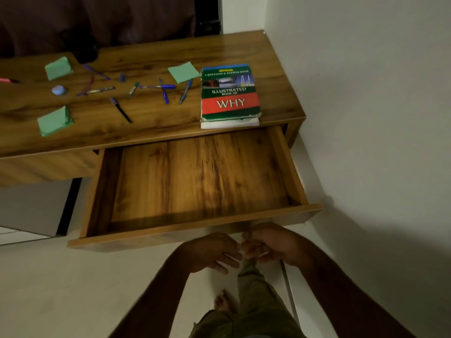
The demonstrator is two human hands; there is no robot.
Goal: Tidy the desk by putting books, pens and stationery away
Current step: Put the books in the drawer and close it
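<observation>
The left hand (212,251) and right hand (268,245) hover beside the open drawer (290,164) front, fingers (227,261) loosely relaxed, gripping nothing.

**Only the book cover can be read**

The book (230,92) on the desk (151,128) reads "A QUESTION & ANSWER BOOK" along its top, then "ILLUSTRATED BOOK OF" on green, and "WHY" in large pale letters on the red band.
</observation>
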